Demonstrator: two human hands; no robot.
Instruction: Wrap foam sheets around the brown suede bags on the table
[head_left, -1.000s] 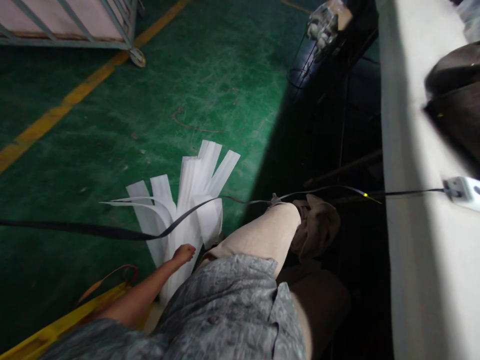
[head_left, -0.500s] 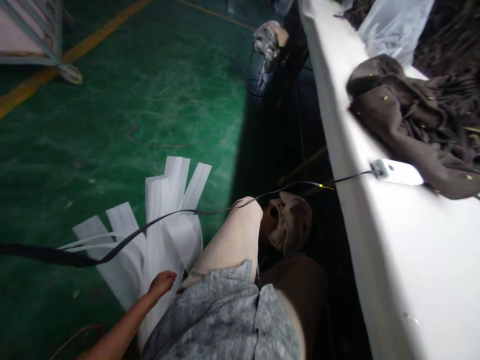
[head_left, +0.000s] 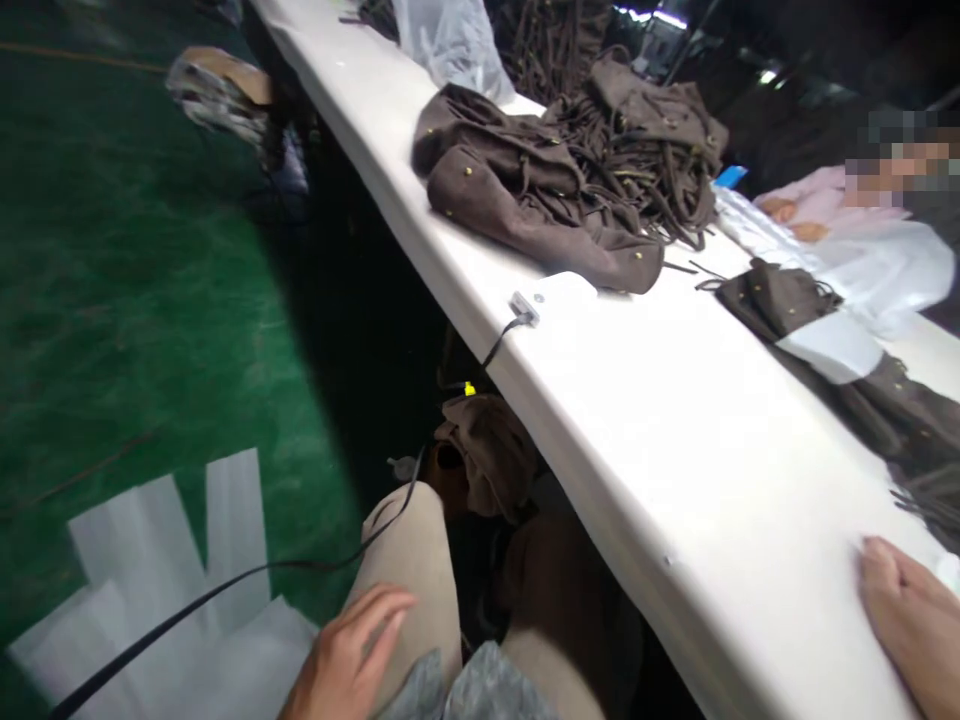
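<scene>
My left hand [head_left: 349,645] is over my left thigh, its thumb and fingers apart and nothing visible between them. A dark strap [head_left: 292,565] runs above it, past my knee. At the far right, my right hand [head_left: 911,625] is at the white tabletop [head_left: 645,420]; the frame edge cuts it off, so its grip is unclear. Close to that hand is a dark brown cloth piece [head_left: 885,410] with a white sheet [head_left: 832,345] on it.
A heap of brown cloth bags [head_left: 540,210] and a white device [head_left: 559,292] with a cable are on the table. White strips [head_left: 150,570] lie on the green floor [head_left: 172,330]. A brown bundle [head_left: 487,455] is below the table edge. Another person's hands [head_left: 795,220] are across the table.
My view has swung right, toward the table. My left hand, a closed fist beside the white strips before, now has its fingers apart over my thigh. My right hand has come into view.
</scene>
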